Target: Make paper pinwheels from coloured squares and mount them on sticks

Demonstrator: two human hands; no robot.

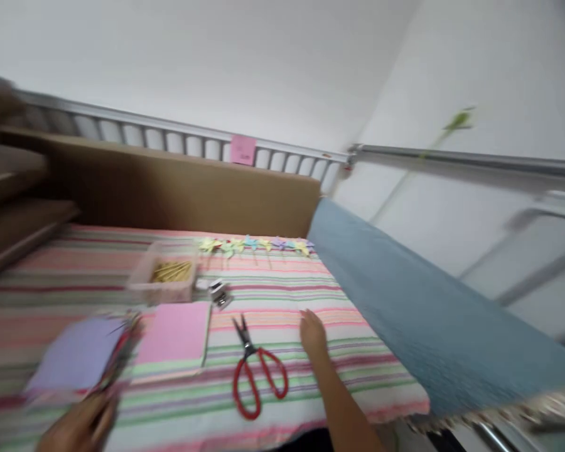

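Observation:
My left hand (78,425), low at the left edge, grips a purple sheet of paper (78,353) by its near corner; the sheet is blurred by motion. My right hand (313,333) rests palm down on the striped cloth (282,295), fingers stretched out, holding nothing. Red-handled scissors (253,371) lie just left of that hand, blades pointing away. A pink stack of paper (175,334) lies between the scissors and the purple sheet.
A clear plastic box of wooden sticks (166,276) stands behind the pink stack, with a small metal stapler (218,292) beside it. Several paper pinwheels (254,245) line the brown board (169,188) at the back. A blue blanket (405,314) covers the right side.

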